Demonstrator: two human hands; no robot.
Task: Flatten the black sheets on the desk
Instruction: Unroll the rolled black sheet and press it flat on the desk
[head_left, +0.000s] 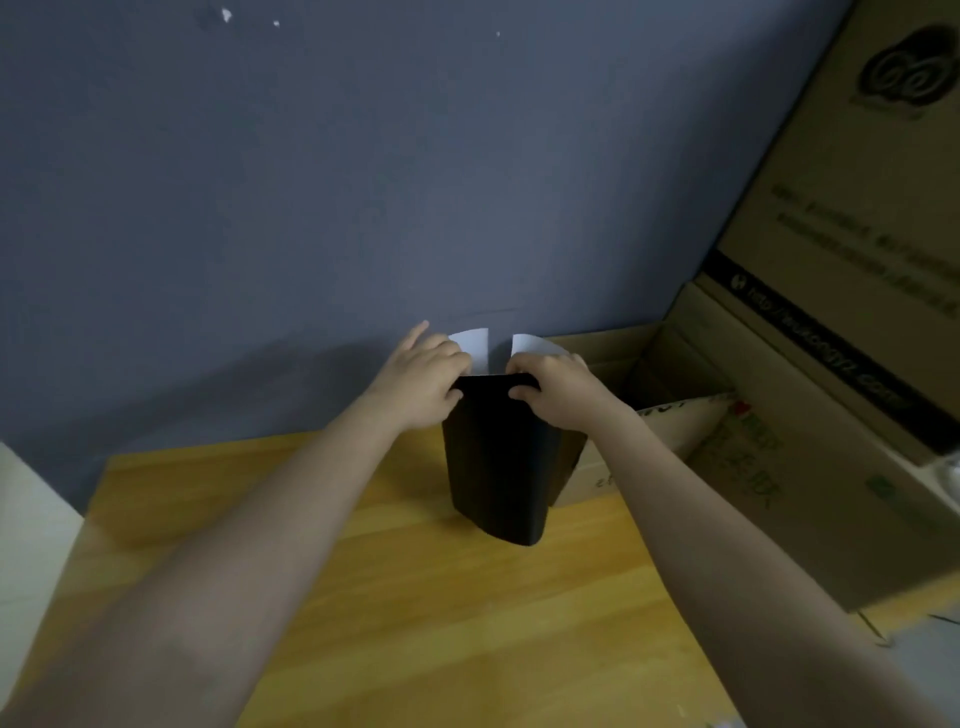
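A pale, flat surface (26, 499) edges the frame at far left, just beside the yellow-brown wooden desk (363, 597), whose top shows long plank lines and a smooth, slightly glossy grain. Behind it rises a matte blue-grey wall (363, 156) with a few small white chips near the top. Both bare forearms reach forward over the desk. The left hand (421, 379) closes its grip on the upper left edge of the curled black sheets (498, 467), thumb in front and fingers behind, with the index finger sticking up toward the wall. The sheets stand upright on the desk near its far edge, bent into a rounded, tube-like curve with the lower end resting on the wood; their face is dull black, while two white corners of the reverse side (475, 348) peel outward at the top between the hands. The right hand (556, 387) pinches the upper right edge the same way, thumb pressed on the black face. Just right of the sheets sits an open brown cardboard box (670, 436) with handwriting on a flap, and larger printed cardboard cartons (857, 234) are stacked against it, crowding the desk's right side.
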